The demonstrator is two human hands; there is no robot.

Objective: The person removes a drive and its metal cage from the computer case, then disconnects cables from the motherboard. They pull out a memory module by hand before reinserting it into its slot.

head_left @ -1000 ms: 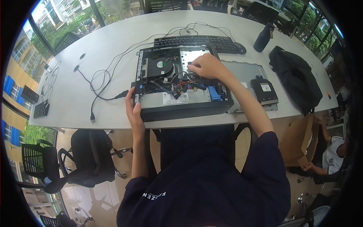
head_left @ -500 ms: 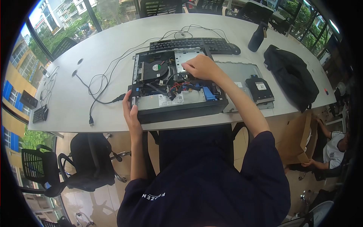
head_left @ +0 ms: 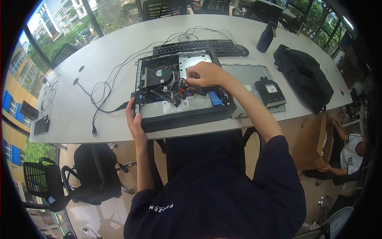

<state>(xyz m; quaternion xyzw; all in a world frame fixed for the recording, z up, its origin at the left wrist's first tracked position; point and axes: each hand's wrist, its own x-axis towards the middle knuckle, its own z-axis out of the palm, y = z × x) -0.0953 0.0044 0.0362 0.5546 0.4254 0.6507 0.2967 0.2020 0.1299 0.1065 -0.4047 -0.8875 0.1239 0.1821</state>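
Head: L hand (head_left: 137,125) spread agst PC (head_left: 187,120); R hand (head_left: 207,74) curled nr cable (head_left: 178,80).

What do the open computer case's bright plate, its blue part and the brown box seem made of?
Bright plate: likely satin sheet metal, silvery with small holes.
Blue part: probably moulded plastic, smooth and evenly coloured, though texture is too small to confirm.
Brown box: apparently matt cardboard, tan with folded edges.
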